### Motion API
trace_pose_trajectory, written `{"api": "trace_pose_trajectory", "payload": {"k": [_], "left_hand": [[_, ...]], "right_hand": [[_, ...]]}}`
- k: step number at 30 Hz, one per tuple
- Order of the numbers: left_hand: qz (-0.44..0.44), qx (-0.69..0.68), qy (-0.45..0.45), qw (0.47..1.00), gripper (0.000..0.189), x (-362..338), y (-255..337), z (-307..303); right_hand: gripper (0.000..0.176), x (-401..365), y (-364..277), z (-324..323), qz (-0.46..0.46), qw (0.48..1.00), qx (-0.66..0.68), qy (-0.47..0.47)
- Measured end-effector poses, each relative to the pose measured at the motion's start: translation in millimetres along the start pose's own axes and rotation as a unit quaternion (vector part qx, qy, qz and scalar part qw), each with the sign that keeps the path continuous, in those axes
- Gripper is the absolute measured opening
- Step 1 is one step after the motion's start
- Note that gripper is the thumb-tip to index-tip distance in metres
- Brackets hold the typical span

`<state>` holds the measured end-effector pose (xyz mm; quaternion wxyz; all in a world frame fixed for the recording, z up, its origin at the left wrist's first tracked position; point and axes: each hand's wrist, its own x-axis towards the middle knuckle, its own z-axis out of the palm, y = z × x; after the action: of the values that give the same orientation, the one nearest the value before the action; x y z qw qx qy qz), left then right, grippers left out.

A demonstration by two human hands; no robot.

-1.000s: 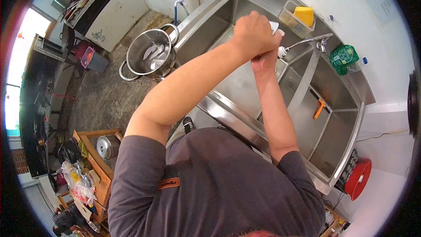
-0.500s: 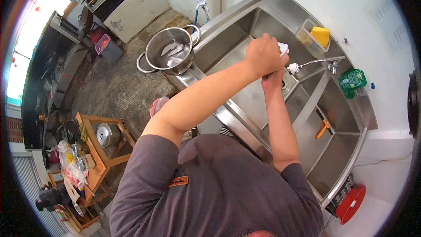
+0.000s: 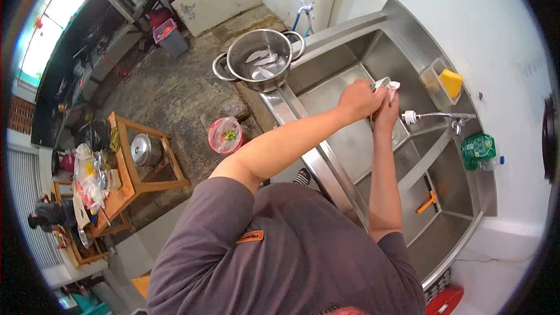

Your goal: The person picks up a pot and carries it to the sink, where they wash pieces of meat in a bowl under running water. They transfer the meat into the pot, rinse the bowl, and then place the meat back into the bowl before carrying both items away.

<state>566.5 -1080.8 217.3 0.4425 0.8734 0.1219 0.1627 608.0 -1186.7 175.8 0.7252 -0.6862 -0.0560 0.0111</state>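
Over the large sink basin [image 3: 335,102], my two hands are close together. My left hand [image 3: 360,100] is closed round a small white item [image 3: 382,82] with a bit of green and red at its edge. Beside it, my right hand [image 3: 385,116] pinches a pale pinkish, crumpled-looking piece [image 3: 394,87]; what exactly it is cannot be made out. At the basin's left corner stands a steel pot [image 3: 238,61] with several pale pieces [image 3: 267,59] in it. The faucet [image 3: 431,115] is just right of my hands.
A clear container [image 3: 432,83] with a yellow sponge [image 3: 450,83], a green bottle [image 3: 478,147] and an orange-handled tool [image 3: 427,203] are at the sink. A red bucket [image 3: 226,135] and a wooden table [image 3: 125,184] stand left. A person [image 3: 53,213] is far left.
The view has shifted, bringing the red bucket into sight on the floor. My hands are still together, and the pale crumpled piece now shows at my right fingertips.
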Motion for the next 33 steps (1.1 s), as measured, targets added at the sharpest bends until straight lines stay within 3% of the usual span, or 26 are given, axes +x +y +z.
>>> {"api": "trace_pose_trajectory", "payload": {"k": [1, 2, 3, 4, 6, 9, 11, 15, 17, 19, 21, 23, 24, 25, 26, 27, 28, 29, 31, 33], "left_hand": [[-0.005, 0.0, 0.006, 1.0, 0.053, -1.6, -7.3, -1.5], [-0.104, -0.133, -0.049, 0.984, 0.053, -5.6, -15.6, -2.9], [-0.2, -0.263, -0.104, 0.938, 0.052, -10.2, -20.2, -5.1], [-0.202, -0.264, -0.099, 0.938, 0.052, -15.0, -29.1, -0.8], [-0.234, -0.4, -0.075, 0.883, 0.054, -26.2, -42.2, 2.9], [-0.265, -0.44, -0.03, 0.857, 0.052, -41.8, -47.9, 6.1], [-0.271, -0.472, -0.034, 0.838, 0.052, -43.9, -57.6, 9.2], [-0.261, -0.497, -0.028, 0.827, 0.053, -43.2, -66.6, 4.7], [-0.256, -0.5, -0.014, 0.827, 0.053, -49.3, -70.3, 0.6], [-0.257, -0.522, -0.001, 0.813, 0.053, -52.5, -69.7, -9.1], [-0.269, -0.508, -0.005, 0.818, 0.054, -59.3, -65.5, -24.7], [-0.278, -0.496, -0.009, 0.822, 0.054, -66.4, -64.0, -39.5], [-0.276, -0.5, -0.005, 0.821, 0.054, -70.5, -64.7, -43.8], [-0.275, -0.504, -0.001, 0.819, 0.053, -73.3, -66.2, -49.5], [-0.274, -0.508, 0.005, 0.817, 0.053, -75.8, -67.4, -56.2], [-0.266, -0.499, -0.003, 0.824, 0.052, -78.3, -69.2, -63.3], [-0.261, -0.49, -0.013, 0.831, 0.051, -83.4, -70.8, -68.8], [-0.264, -0.49, -0.011, 0.831, 0.051, -87.7, -72.3, -73.5], [-0.263, -0.51, -0.009, 0.819, 0.048, -91.6, -74.4, -81.0], [-0.254, -0.52, 0.0, 0.815, 0.048, -100.2, -77.4, -88.4]], "right_hand": [[0.033, 1.5, 1.1, -1.9, 0.0, 1.0, -0.001, -0.008], [0.036, 1.1, 1.7, -7.2, -0.076, 0.973, -0.208, -0.064], [0.039, -3.8, -7.7, -8.6, -0.151, 0.895, -0.404, -0.116], [0.046, -12.2, -21.5, -6.7, -0.116, 0.893, -0.405, -0.158], [0.046, -18.9, -28.3, -6.4, -0.123, 0.882, -0.415, -0.189], [0.048, -32.6, -39.6, -7.0, -0.124, 0.875, -0.414, -0.217], [0.048, -37.6, -37.7, -9.1, -0.195, 0.867, -0.412, -0.2], [0.045, -40.1, -76.0, -13.6, -0.226, 0.852, -0.408, -0.237], [0.039, -32.1, -95.0, -20.6, -0.234, 0.901, -0.299, -0.21], [0.031, -22.9, -106.2, -29.0, -0.125, 0.966, -0.154, -0.168], [0.027, -10.7, -97.1, -40.8, -0.096, 0.982, -0.089, -0.139], [0.027, 4.9, -41.4, -63.8, 0.106, 0.981, -0.011, -0.159], [0.026, -3.7, -8.1, -71.2, -0.127, 0.93, -0.303, -0.166], [0.025, -10.5, 18.1, -76.0, -0.344, 0.747, -0.549, -0.148], [0.025, -9.7, 27.5, -74.1, -0.348, 0.744, -0.549, -0.152], [0.027, -9.4, 30.8, -67.7, -0.127, 0.879, -0.429, -0.167], [0.031, -10.8, 33.6, -64.7, 0.109, 0.94, -0.277, -0.167], [0.031, -12.1, 35.6, -62.6, 0.111, 0.939, -0.278, -0.169], [0.037, -21.1, 18.5, -43.1, -0.048, 0.869, -0.418, -0.26], [0.037, -12.2, 27.8, -37.0, -0.067, 0.882, -0.38, -0.271]]}}
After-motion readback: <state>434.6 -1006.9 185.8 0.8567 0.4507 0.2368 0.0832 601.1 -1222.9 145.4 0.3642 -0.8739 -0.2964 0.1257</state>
